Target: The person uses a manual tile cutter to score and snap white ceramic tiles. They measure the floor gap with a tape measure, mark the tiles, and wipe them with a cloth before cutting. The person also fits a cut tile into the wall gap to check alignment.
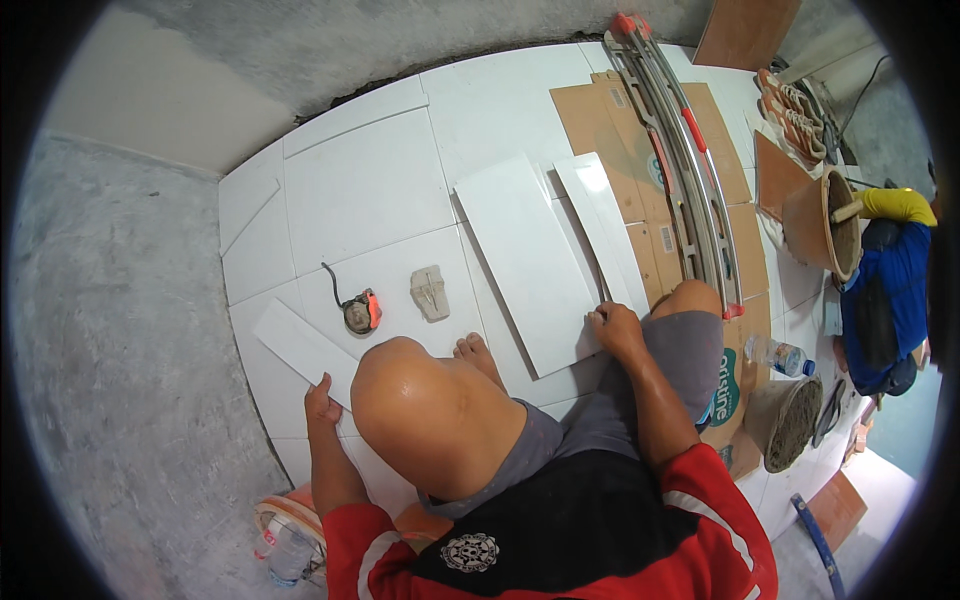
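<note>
Holds a narrow white strip of tile (285, 330) by its lower edge in the left hand (320, 402), pinched with the thumb over the top, partly hidden behind the bent knee (405, 400). Lies well left of the right hand (618, 332), with both legs between. Rests that right hand at the right edge of a wide white tile (520, 260), with fingers curled and bunched; cannot tell whether pinching.

Looks smooth, thin and straight-sided in both pieces, and glossy in a second narrow strip (603, 220) just right of the wide tile. Contrasts with a rounded grey-and-orange tool (360, 312) and a flat, mud-grey piece (430, 293). Turns to brown cardboard (585, 110) farther right, beneath a long metal-railed tile cutter (690, 170).

Borders a rough grey surface (130, 300) on the left, near the held strip's outer end. Opens wider ahead, over white floor tiles (365, 190). Tightens rightward with the cutter, a plastic bottle (790, 358) and a mortar-filled bucket (785, 425); beyond, includes a co-worker in blue (890, 300).
</note>
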### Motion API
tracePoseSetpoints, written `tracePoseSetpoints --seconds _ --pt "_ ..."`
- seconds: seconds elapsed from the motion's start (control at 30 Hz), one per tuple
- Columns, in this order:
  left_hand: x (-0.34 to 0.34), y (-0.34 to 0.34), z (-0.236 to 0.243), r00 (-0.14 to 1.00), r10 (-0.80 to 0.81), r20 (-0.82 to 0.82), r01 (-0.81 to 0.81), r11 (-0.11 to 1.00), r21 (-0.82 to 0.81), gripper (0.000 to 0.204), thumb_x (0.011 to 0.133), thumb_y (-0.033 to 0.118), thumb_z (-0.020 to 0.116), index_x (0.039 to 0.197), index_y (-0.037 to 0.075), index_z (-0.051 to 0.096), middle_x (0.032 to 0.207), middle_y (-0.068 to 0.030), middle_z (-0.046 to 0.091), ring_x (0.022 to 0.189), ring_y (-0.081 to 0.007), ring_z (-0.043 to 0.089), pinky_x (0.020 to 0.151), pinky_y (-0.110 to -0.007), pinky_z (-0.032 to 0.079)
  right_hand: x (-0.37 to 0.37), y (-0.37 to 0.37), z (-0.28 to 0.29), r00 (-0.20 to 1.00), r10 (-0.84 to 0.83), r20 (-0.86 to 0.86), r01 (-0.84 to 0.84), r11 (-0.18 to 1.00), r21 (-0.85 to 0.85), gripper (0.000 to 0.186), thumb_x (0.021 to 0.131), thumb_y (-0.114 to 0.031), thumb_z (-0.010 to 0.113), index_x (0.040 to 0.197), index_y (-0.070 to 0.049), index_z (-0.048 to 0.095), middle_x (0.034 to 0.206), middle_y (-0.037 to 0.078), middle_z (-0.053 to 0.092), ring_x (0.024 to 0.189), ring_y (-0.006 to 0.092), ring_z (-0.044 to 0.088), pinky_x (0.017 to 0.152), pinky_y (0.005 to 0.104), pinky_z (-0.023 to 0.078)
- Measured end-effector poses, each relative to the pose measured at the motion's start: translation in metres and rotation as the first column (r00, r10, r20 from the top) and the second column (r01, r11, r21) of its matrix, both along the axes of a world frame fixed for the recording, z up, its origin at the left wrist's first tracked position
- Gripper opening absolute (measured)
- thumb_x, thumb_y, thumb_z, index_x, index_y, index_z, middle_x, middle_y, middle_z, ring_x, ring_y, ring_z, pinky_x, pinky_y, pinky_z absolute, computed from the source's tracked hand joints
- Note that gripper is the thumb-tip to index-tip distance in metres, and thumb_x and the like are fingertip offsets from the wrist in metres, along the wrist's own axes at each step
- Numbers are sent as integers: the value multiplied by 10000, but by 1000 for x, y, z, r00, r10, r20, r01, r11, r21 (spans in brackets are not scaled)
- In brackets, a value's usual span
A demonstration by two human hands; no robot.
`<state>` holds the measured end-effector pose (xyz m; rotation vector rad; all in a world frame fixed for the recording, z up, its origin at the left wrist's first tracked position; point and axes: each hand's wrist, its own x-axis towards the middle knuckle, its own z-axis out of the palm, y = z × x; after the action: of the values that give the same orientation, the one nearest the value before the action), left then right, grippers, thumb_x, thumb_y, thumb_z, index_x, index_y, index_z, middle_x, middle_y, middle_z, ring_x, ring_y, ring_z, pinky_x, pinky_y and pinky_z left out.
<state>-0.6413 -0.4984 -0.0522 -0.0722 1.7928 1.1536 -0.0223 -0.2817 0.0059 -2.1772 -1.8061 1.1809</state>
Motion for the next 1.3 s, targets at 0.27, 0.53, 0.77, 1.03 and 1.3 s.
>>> tracePoseSetpoints --seconds 0.27,0.53,0.77,1.03,1.3 --pt "16 12 -23 850 -60 -523 -96 959 -267 805 869 170 791 1399 -241 346 1340 -328 563 1231 -391 585 1067 -436 455 8 -2 -4 1000 -2 -11 3 1000 30 277 907 -246 654 994 5 733 953 256 721 934 431 698 860 482 540" --pt "17 8 -26 591 -430 -683 -36 831 -554 794 832 377 797 1248 -247 535 1241 -372 627 1178 -441 630 1037 -432 479 9 -1 -3 1000 -1 15 1 1000 6 275 919 -241 637 978 11 729 928 259 717 917 438 696 851 494 536" --pt "31 19 -8 424 -636 -645 -37 699 -714 716 810 471 780 1076 -183 657 1072 -352 688 1026 -476 678 932 -479 531 10 -3 -4 1000 -8 2 8 1000 22 268 918 -242 641 962 8 726 923 257 715 918 437 695 847 494 536" --pt "24 32 10 9 -538 -843 -9 843 -538 623 867 365 761 1225 -125 621 1080 -249 712 948 -406 710 837 -472 567 -12 -3 3 997 -23 -75 28 997 66 242 912 -223 658 947 13 697 947 267 686 918 445 671 836 501 526" --pt "238 211 64 778 -620 96 585 772 247 666 989 313 656 1481 -62 411 1437 -193 532 1231 -274 576 1050 -378 493 -19 -12 -3 998 -28 -54 44 948 315 138 876 -134 664 901 0 642 932 229 599 915 434 593 807 526 494"
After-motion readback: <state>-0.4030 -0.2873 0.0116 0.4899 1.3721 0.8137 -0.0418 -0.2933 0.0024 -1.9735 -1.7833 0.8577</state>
